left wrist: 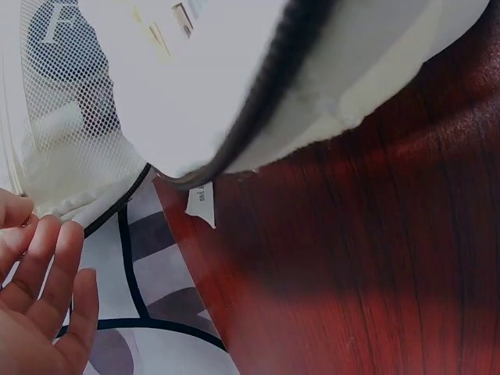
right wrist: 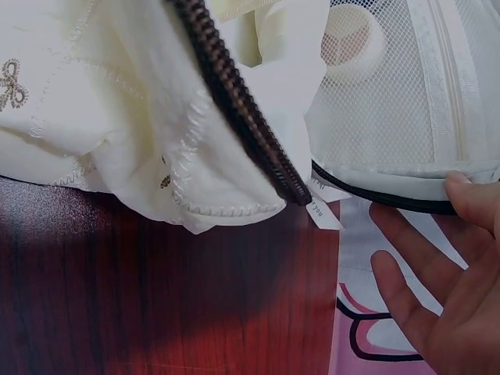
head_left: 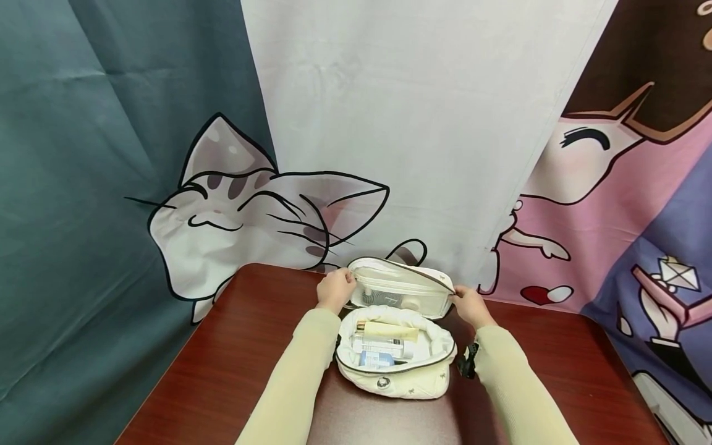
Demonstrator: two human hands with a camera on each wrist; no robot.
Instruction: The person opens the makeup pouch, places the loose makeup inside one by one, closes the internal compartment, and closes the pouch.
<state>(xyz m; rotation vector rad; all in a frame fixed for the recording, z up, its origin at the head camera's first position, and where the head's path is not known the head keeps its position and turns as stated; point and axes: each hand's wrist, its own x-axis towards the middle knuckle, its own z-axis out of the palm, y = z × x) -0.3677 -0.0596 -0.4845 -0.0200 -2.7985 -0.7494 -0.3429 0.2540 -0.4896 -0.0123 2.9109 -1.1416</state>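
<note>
A white quilted toiletry bag lies unzipped on the table, its lid raised at the back. My left hand pinches the lid's left edge, fingertips at the corner of the mesh pocket. At the opposite end, my right hand holds the lid's dark zipper edge, thumb on top and fingers beneath. Inside the bag lie a cream-coloured tube, a clear bottle and a blue-labelled item. Behind the mesh are a round white item and a dark round one.
The bag stands near the far edge of a reddish-brown wooden table. Right behind it hangs a cartoon-printed cloth. A small white tag sticks out at the bag's side by the zipper end.
</note>
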